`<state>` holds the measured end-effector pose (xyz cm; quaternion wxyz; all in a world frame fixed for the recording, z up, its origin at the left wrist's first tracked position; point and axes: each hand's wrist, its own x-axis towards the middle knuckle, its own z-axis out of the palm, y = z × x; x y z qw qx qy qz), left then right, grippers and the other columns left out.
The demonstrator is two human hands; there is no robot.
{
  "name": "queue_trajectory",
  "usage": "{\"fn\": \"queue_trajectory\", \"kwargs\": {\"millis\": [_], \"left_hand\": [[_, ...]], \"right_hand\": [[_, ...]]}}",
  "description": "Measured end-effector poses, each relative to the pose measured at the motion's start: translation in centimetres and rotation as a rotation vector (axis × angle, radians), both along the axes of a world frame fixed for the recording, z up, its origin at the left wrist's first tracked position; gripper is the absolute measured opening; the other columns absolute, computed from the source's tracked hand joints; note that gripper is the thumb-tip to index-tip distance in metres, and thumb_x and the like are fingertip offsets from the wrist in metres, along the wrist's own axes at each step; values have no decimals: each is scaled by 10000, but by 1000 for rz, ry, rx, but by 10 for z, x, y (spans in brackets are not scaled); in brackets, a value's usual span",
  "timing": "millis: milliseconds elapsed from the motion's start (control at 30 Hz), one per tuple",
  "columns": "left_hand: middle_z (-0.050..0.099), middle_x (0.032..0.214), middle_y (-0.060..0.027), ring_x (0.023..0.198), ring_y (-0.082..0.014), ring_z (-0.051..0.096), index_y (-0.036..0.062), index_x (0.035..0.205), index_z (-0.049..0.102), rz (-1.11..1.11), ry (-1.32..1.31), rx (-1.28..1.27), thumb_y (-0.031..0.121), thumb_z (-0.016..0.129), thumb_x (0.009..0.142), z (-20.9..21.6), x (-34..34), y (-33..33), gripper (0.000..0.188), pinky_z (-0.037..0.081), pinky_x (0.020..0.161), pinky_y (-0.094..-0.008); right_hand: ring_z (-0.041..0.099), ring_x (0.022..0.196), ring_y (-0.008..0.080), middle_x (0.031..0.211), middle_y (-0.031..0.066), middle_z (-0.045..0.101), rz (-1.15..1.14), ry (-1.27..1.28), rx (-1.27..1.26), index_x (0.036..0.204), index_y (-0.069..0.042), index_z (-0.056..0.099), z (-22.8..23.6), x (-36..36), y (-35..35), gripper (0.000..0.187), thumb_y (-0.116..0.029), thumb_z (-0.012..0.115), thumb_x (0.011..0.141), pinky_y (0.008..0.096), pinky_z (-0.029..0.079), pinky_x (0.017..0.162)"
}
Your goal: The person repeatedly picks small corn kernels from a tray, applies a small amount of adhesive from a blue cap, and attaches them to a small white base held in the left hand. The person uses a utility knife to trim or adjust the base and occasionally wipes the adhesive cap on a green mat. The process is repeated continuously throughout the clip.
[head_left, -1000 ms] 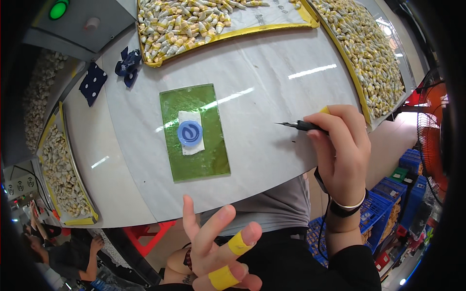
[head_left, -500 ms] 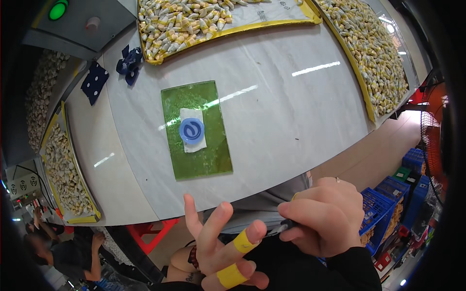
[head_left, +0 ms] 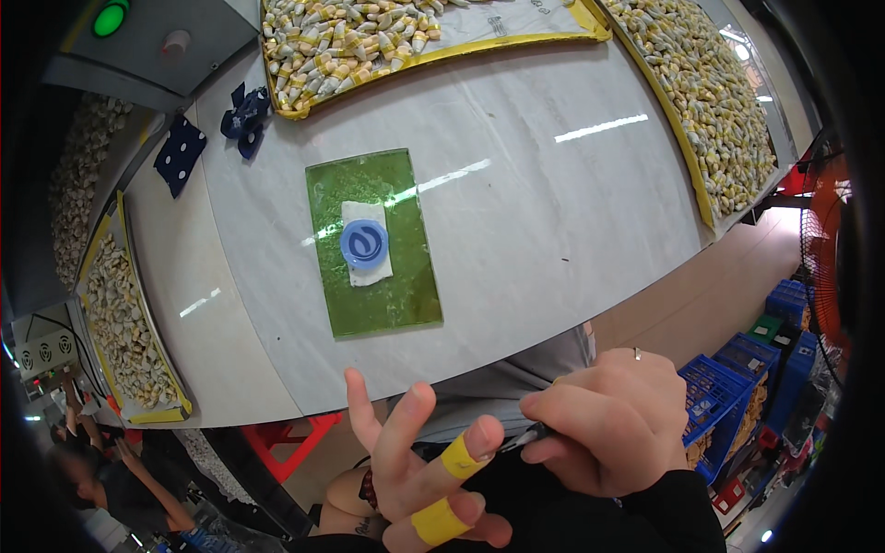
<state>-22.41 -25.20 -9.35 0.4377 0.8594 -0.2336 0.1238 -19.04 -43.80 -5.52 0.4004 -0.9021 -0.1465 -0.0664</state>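
**Both hands close together below the table edge**

The right hand is curled and pinches a thin dark tool. Its tip touches a taped finger of the left hand, whose fingers are spread. The green mat lies on the table.

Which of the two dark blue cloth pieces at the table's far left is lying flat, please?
The dotted cloth nearer the left edge lies flat; the other cloth, beside the yellow tray, is crumpled.

disc on mat, trays behind
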Motion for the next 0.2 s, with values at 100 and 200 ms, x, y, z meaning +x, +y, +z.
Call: {"fn": "queue_trajectory", "kwargs": {"millis": [100, 200], "left_hand": [[655, 1214, 14, 1207, -374, 499, 270, 1404, 359, -39, 13, 19, 619, 346, 952, 2, 0, 4, 572, 186, 989, -803], [651, 1227, -18, 1223, -380, 488, 262, 1404, 350, -54, 34, 4, 604, 367, 955, 3, 0, 5, 565, 181, 991, -801]], "right_hand": [[531, 496, 189, 675, 3, 616, 7, 3, 4, 928, -133, 653, 1, 0, -1, 285, -331, 776, 763, 308, 362, 447], [533, 497, 191, 681, 5, 619, 32, 12, -5, 932, -127, 653, 2, 0, -4, 287, -324, 778, 765, 309, 364, 447]]}}
